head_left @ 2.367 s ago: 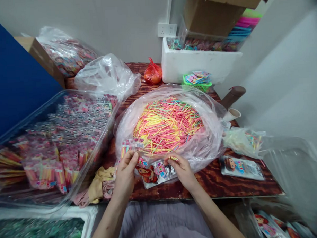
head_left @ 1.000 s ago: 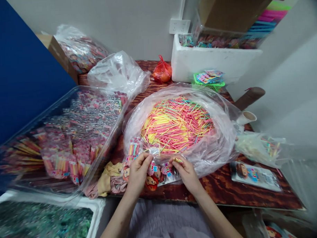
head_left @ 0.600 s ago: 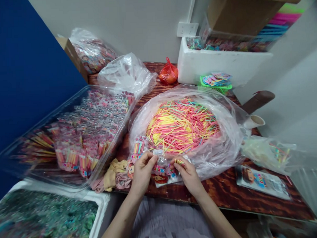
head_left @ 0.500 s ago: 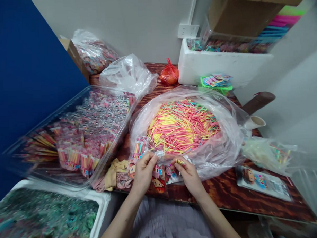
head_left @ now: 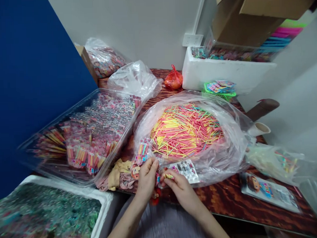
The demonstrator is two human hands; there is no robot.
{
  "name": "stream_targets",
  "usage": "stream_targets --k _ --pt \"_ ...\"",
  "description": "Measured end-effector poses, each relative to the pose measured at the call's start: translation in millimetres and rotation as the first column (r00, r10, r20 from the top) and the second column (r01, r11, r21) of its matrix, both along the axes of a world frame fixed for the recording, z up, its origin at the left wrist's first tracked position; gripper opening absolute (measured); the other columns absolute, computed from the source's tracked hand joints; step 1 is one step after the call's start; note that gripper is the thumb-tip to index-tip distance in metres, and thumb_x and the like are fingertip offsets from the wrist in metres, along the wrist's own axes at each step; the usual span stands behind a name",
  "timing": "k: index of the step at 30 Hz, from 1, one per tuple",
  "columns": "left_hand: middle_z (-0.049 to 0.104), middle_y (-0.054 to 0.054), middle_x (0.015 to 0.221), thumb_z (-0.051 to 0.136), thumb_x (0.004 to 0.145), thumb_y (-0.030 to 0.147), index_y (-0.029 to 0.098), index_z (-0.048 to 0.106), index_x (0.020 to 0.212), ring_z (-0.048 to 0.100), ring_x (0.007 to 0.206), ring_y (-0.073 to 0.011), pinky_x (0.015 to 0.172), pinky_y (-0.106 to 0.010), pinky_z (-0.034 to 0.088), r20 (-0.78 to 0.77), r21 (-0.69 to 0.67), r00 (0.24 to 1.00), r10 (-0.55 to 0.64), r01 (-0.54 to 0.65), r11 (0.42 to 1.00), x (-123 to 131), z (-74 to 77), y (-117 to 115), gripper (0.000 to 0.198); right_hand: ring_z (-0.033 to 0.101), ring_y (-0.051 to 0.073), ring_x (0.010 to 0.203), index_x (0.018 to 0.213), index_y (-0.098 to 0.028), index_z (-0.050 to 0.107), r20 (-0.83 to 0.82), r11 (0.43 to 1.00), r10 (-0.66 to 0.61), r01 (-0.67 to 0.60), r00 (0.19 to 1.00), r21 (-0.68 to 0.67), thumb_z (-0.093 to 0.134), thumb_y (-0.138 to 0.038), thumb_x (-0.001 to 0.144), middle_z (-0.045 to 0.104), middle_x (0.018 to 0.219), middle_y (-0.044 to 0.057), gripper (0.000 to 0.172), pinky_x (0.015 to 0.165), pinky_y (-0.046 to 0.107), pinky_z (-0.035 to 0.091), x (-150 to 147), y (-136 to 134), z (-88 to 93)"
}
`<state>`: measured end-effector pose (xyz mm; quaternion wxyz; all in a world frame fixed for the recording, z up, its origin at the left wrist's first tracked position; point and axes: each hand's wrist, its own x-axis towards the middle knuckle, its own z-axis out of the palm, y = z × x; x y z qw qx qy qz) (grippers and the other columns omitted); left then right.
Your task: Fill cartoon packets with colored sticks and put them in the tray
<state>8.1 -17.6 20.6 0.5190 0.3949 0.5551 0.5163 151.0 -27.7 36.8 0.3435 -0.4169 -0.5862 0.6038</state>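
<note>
My left hand (head_left: 147,178) is closed, thumb against fingers, on a small printed packet (head_left: 155,196) that hangs partly hidden below it. My right hand (head_left: 181,190) pinches a small bunch of thin coloured sticks (head_left: 168,176), their ends pointing at the packet; whether they are inside its mouth I cannot tell. Behind both hands, a pile of pink, yellow and green sticks (head_left: 185,132) fills a large clear plastic bag (head_left: 233,144). A filled stick packet (head_left: 142,151) lies on the bag's near left edge, and a silvery packet (head_left: 186,170) lies just beyond my right hand.
At left, a clear tray (head_left: 119,148) holds many filled packets, with a foam box (head_left: 105,200) nearer me. Crumpled cloths (head_left: 120,174) lie by the table edge. Rightward are a flat stack of printed packets (head_left: 270,191), a paper cup (head_left: 259,128) and a green basket (head_left: 232,94).
My right hand has moved left, bringing the bunch of sticks close to the packet in my left hand. The silvery packet shows more fully now. The whole view has shifted slightly.
</note>
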Motion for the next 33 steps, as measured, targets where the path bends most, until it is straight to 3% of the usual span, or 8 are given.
stream_targets --k 3,7,13,17,21,26,30,33 --pt "0.046 0.004 0.063 0.059 0.084 0.042 0.018 0.054 0.068 0.043 0.06 -0.0111 0.059 -0.022 0.037 -0.081 0.033 0.997 -0.012 0.015 0.999 -3 1.1 1 0.029 0.059 0.017 0.073 0.076 -0.022 0.059 0.004 1.0 -0.022 0.022 1.0 -0.01 0.053 -0.032 0.092 0.061 0.073 -0.001 0.019 0.07 0.026 0.043 -10 -3 -11.7" --pt "0.057 0.003 0.067 0.071 0.072 0.034 0.017 0.063 0.077 0.051 0.064 -0.0123 0.061 -0.022 0.041 -0.108 0.036 0.988 0.112 -0.109 0.993 -16 2.1 5 0.02 0.06 0.017 0.072 0.083 -0.021 0.062 -0.077 0.992 -0.085 0.077 0.993 -0.1 0.057 -0.035 0.089 0.063 0.072 -0.001 0.017 0.073 0.028 0.045 8 6 -20.9" --pt "0.066 -0.001 0.068 0.066 0.079 0.035 0.016 0.071 0.073 0.058 0.066 -0.0147 0.064 -0.024 0.045 -0.221 0.1 0.967 0.124 -0.104 0.99 -18 -0.3 2 0.02 0.066 0.02 0.087 0.086 -0.021 0.066 -0.363 0.916 -0.402 0.364 0.841 -0.171 0.066 -0.038 0.086 0.072 0.082 0.002 0.017 0.085 0.033 0.048 36 43 9.1" --pt "0.068 -0.002 0.076 0.061 0.085 0.028 0.017 0.072 0.076 0.061 0.075 -0.0154 0.072 -0.025 0.046 -0.224 0.241 0.974 0.028 0.027 0.97 -7 -4.4 -2 0.018 0.067 0.023 0.101 0.084 -0.022 0.069 -0.586 0.92 -0.392 0.301 0.709 -0.251 0.07 -0.037 0.084 0.075 0.089 0.003 0.015 0.1 0.041 0.046 21 70 30.6" --pt "0.066 -0.003 0.079 0.059 0.088 0.025 0.018 0.072 0.08 0.061 0.078 -0.0149 0.074 -0.025 0.046 -0.194 0.285 0.981 -0.019 0.074 0.956 -5 -5.5 -3 0.017 0.067 0.024 0.108 0.083 -0.024 0.068 -0.69 0.925 -0.355 0.132 0.631 -0.356 0.073 -0.036 0.082 0.076 0.098 0.003 0.013 0.103 0.047 0.045 -3 82 36.5" --pt "0.063 -0.002 0.081 0.063 0.085 0.026 0.017 0.067 0.081 0.059 0.08 -0.0145 0.075 -0.024 0.045 -0.142 0.248 0.99 -0.009 0.044 0.968 -10 -9.2 -1 0.01 0.065 0.025 0.113 0.084 -0.023 0.067 -0.676 0.909 -0.343 0.049 0.652 -0.414 0.074 -0.034 0.081 0.077 0.099 0.004 0.013 0.102 0.047 0.047 -21 74 31.9" --pt "0.057 0.001 0.074 0.063 0.086 0.03 0.017 0.063 0.077 0.053 0.071 -0.0123 0.068 -0.022 0.043 -0.066 0.174 0.998 -0.015 0.027 0.984 -12 -13.5 -1 0.015 0.066 0.026 0.11 0.086 -0.02 0.069 -0.62 0.907 -0.347 0.084 0.704 -0.412 0.073 -0.036 0.081 0.077 0.097 0.007 0.017 0.101 0.046 0.048 -27 61 24.2" --pt "0.054 0.001 0.07 0.058 0.09 0.031 0.016 0.061 0.071 0.051 0.069 -0.012 0.067 -0.022 0.041 -0.12 0.188 0.992 -0.027 0.05 0.981 -12 -12.3 -3 0.024 0.067 0.026 0.109 0.082 -0.021 0.069 -0.612 0.901 -0.388 0.142 0.689 -0.411 0.076 -0.036 0.078 0.078 0.095 0.006 0.017 0.102 0.047 0.047 -25 58 20.6"
